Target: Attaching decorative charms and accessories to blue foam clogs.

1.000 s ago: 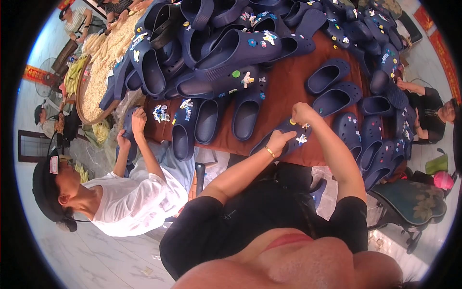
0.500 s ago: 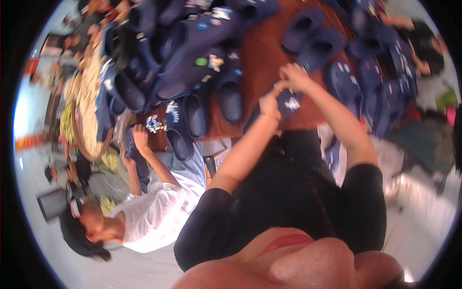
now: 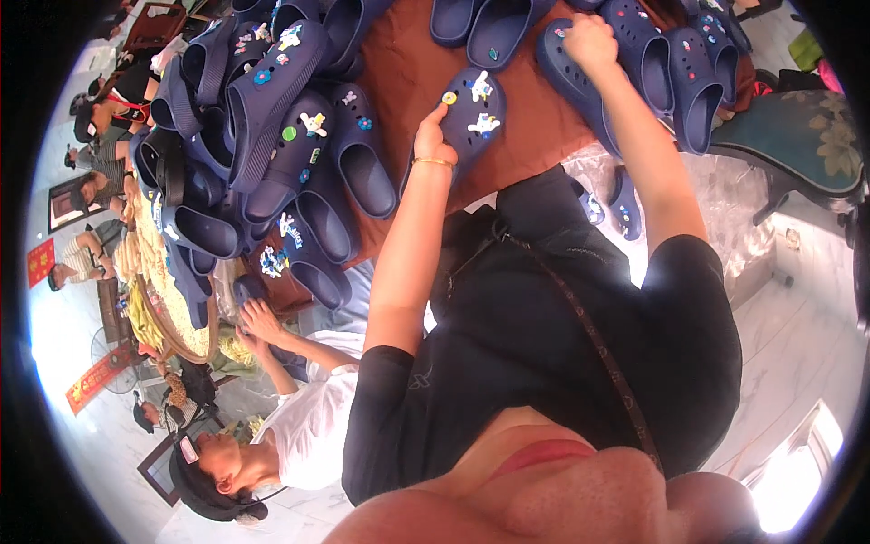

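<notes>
My left hand (image 3: 433,138) grips a navy clog (image 3: 473,113) at the table's near edge. Its thumb lies on top beside a round yellow charm (image 3: 449,98), and the other fingers are hidden under the shoe. White and blue figure charms (image 3: 483,123) sit on that clog's perforated upper. Farther right, my right hand (image 3: 591,43) rests over the toe of another navy clog (image 3: 569,74), its fingers curled closed. A small charm (image 3: 561,27) shows beside the fingertips; what they pinch, if anything, is hidden.
A heap of charm-covered navy clogs (image 3: 272,100) fills the left of the brown-covered table (image 3: 408,54). More clogs (image 3: 693,77) stand at the right. A co-worker in a white shirt (image 3: 313,426) handles a clog at left. A patterned chair (image 3: 797,145) stands right.
My hands were together over the clog; now they are apart. The right hand has moved right and away to another clog, while the left still holds its clog. The view has shifted.
</notes>
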Motion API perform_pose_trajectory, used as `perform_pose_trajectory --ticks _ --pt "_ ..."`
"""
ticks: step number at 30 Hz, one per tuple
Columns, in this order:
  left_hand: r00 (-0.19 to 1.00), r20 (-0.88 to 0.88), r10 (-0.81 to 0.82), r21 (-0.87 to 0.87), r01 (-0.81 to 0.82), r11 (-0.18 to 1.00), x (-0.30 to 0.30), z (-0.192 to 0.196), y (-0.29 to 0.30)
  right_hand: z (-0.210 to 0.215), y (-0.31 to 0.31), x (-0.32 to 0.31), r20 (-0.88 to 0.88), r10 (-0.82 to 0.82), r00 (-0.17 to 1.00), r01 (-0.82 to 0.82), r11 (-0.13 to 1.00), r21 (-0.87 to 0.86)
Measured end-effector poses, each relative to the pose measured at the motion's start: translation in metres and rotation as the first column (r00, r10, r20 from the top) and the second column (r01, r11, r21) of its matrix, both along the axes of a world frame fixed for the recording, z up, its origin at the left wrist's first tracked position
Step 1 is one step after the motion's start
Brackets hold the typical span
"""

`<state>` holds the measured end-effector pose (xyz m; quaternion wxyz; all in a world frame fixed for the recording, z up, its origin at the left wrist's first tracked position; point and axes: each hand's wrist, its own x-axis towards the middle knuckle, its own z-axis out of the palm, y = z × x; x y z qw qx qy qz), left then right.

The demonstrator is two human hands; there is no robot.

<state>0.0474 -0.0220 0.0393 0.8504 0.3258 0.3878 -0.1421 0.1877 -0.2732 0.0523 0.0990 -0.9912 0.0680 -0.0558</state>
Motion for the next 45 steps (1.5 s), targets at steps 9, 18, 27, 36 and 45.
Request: perform_pose_trajectory --ticks 9,18,27,36,45 --pt "0.946 0.321 -0.042 0.114 0.005 0.993 -0.034 -0.014 0.001 -0.002 -0.058 0.01 -0.383 0.038 0.923 -0.035 0.999 0.015" --pt "0.963 0.262 -0.063 0.355 -0.035 0.934 -0.062 -0.012 -0.001 0.014 -0.055 0.005 -0.335 -0.043 0.941 0.017 0.997 -0.081" --pt "0.927 0.37 -0.058 0.356 -0.084 0.931 -0.047 -0.013 -0.006 0.013 0.004 -0.025 -0.173 0.319 0.932 -0.14 0.756 0.639" --pt "0.918 0.328 -0.224 0.503 0.031 0.864 -0.059 -0.014 -0.005 -0.038 0.093 -0.123 -0.262 0.637 0.725 -0.018 0.398 0.917" --pt "0.93 0.321 -0.179 0.507 -0.008 0.862 -0.06 -0.021 -0.009 -0.024 0.106 -0.14 0.071 0.498 0.864 -0.426 0.651 0.628"
